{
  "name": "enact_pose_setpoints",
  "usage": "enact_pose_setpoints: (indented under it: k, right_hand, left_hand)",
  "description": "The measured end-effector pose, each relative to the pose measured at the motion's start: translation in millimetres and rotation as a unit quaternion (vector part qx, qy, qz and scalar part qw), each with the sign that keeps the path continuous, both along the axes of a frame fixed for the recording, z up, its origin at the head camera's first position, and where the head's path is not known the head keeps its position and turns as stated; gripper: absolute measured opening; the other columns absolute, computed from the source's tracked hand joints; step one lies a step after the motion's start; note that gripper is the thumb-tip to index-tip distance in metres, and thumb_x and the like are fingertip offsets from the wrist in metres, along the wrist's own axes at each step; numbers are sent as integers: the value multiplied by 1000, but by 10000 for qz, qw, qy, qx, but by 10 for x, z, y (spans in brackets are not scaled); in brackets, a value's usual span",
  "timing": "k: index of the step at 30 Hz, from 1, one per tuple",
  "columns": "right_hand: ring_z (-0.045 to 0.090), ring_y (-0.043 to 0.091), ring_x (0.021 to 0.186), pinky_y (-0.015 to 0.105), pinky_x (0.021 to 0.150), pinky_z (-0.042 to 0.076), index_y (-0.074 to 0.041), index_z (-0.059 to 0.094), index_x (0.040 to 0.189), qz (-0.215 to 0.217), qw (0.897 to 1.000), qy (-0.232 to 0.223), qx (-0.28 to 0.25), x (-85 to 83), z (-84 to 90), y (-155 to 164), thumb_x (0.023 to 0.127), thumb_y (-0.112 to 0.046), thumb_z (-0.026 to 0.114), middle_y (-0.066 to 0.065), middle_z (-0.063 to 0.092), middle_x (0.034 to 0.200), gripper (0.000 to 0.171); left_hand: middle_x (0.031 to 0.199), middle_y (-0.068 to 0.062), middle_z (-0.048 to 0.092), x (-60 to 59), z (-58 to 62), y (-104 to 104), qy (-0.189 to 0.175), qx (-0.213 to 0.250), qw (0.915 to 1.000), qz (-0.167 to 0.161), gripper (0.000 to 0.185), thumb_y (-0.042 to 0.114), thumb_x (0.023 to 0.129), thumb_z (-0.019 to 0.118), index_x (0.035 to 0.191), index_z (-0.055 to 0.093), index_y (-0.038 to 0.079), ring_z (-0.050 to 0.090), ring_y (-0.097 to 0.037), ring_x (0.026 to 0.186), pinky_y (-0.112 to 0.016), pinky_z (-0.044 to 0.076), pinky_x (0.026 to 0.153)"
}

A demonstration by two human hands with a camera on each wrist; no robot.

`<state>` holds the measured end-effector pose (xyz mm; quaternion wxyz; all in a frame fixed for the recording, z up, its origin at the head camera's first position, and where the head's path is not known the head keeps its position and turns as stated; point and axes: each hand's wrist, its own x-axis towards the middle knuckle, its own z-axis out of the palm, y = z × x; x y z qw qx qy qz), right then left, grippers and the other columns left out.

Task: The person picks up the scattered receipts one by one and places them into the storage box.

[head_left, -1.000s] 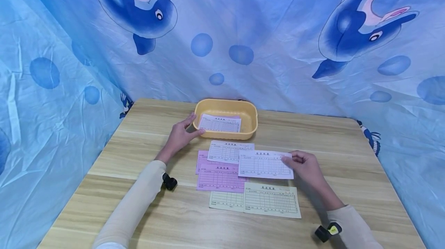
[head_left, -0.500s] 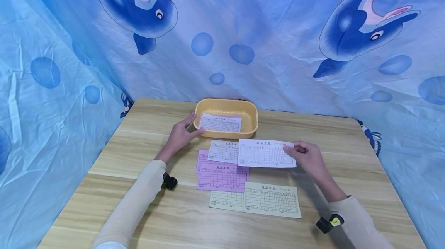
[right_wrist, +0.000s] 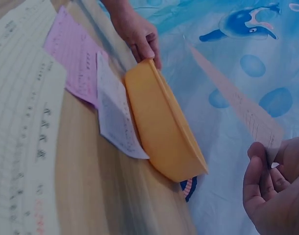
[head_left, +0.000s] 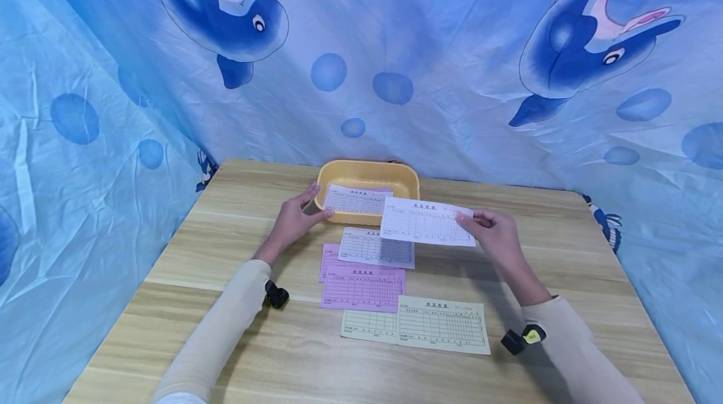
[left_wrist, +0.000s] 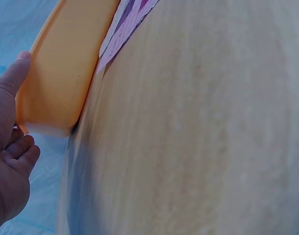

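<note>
Just at its right end, the white slip (head_left: 426,221) is pinched between the thumb and curled fingers (right_wrist: 260,181) of the right hand (head_left: 494,234), so the rest of the sheet hangs free, lifted off the table (head_left: 169,253) with its far corner over the near rim of the yellow tray (head_left: 369,173). An end grip like that keeps the printed face up and the paper nearly flat. The left hand (head_left: 294,219) rests against the tray's left corner — thumb along the rim, fingers relaxed rather than clamped — which looks like a way of steadying the light tray so it does not slide.

Inside the tray lies another white slip (head_left: 357,200). On the table below it sit a white slip (head_left: 367,247) overlapping a pink slip (head_left: 361,288), and nearest the person a pale yellow slip (head_left: 435,322).

Only the head view shows the whole layout and the sheet already in the tray. The right wrist view shows the held slip edge-on, a thin strip clear of the tray wall (right_wrist: 164,127), while the left wrist view shows the thumb (left_wrist: 12,73) touching the tray's outer wall.
</note>
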<state>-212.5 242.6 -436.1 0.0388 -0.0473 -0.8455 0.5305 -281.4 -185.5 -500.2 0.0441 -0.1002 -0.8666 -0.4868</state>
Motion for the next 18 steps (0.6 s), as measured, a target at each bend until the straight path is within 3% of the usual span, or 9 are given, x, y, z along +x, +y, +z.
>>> enact_pose_setpoints:
  k: [7, 18]
  right_hand:
    - [66, 9, 80, 24, 66, 53, -3, 72, 113, -167, 9996, -35, -223, -191, 58, -145, 91, -43, 78, -3, 72, 93, 47]
    - [69, 8, 82, 20, 68, 58, 0, 72, 115, -31, 9978, 37, -665, -542, 197, -434, 94, -32, 77, 11, 74, 105, 38]
  left_hand:
    - [163, -4, 35, 4, 8, -4, -18, -1, 10000, 2, 95, 54, 80, 83, 153, 43, 7, 30, -29, 152, -48, 25, 125]
    - [163, -8, 35, -4, -5, -4, 20, -7, 10000, -5, 95, 53, 80, 83, 153, 44, 8, 32, -29, 151, -48, 28, 124]
